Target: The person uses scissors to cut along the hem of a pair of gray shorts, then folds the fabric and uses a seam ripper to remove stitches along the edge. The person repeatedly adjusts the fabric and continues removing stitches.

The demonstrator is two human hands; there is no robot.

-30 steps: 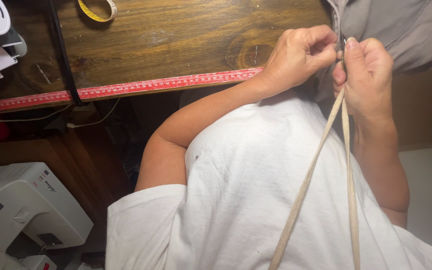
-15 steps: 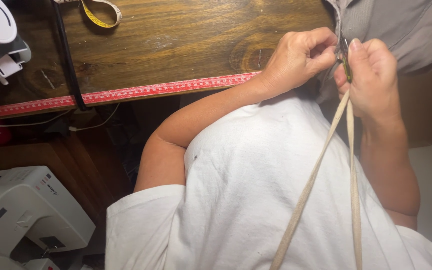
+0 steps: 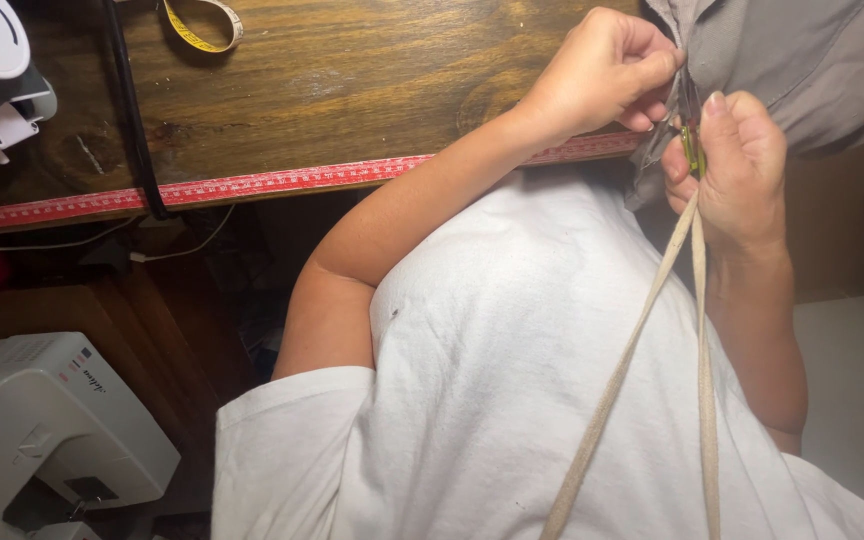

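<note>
Cord [image 3: 642, 350], upper right: keep your right hand [image 3: 737, 165] pinched on it, left hand [image 3: 602, 70] gripping the grey fabric [image 3: 802, 60] taut.

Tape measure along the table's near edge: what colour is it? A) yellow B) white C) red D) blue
C: the tape measure fixed along the near edge of the wooden table is red with pale markings, and it runs on toward the left hand. The yellow one lies loose at the far side of the table.
</note>
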